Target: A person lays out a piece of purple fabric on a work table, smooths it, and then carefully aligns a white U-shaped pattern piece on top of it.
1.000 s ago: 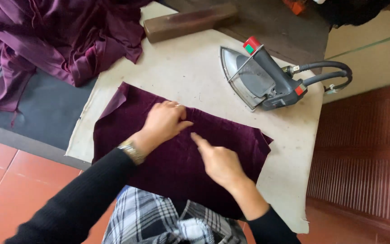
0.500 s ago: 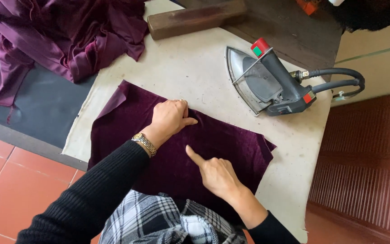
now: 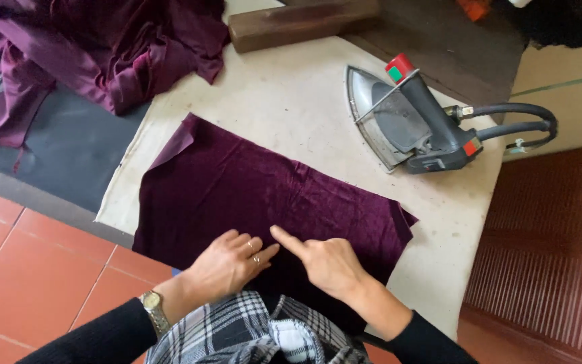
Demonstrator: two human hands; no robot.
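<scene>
A dark purple velvet piece (image 3: 264, 192) lies flat on the cream ironing pad (image 3: 291, 101), its near edge hanging over the pad's front. My left hand (image 3: 227, 263) rests flat on the velvet's near part, fingers together, a ring and a gold wristwatch on it. Just to its right, my right hand (image 3: 328, 263) presses the cloth with the index finger stretched out toward the left hand's fingertips. Neither hand holds anything.
A grey steam iron (image 3: 409, 118) with a black handle and hose lies tilted at the pad's right. A wooden block (image 3: 301, 23) sits at the far edge. Heaped purple satin (image 3: 95, 47) covers the far left. Red floor tiles (image 3: 28, 269) show below left.
Both hands have slid back toward me along the velvet, from its middle to its near edge. They now meet fingertip to fingertip. The view has shifted slightly.
</scene>
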